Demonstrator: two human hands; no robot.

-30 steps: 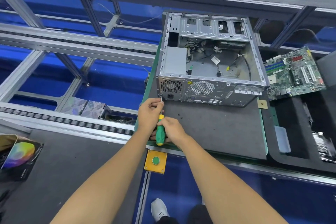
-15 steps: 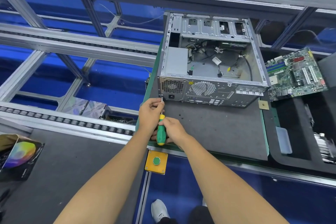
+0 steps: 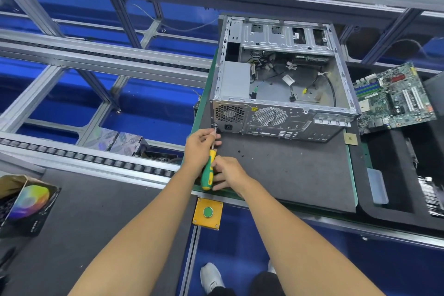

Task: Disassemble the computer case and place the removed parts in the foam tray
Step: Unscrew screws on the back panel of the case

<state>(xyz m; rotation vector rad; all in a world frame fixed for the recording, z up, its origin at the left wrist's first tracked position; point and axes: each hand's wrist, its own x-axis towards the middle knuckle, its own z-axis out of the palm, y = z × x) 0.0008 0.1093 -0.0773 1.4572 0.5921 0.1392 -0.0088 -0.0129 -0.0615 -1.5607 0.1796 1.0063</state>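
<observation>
Fingers of both hands grip screwdriver (image 3: 208,170) at open, gutted computer case (image 3: 283,84) rear corner.

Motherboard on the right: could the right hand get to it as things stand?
Probably yes: the motherboard lies uncovered beside the case, but the right hand first has to let go of the screwdriver.
</observation>
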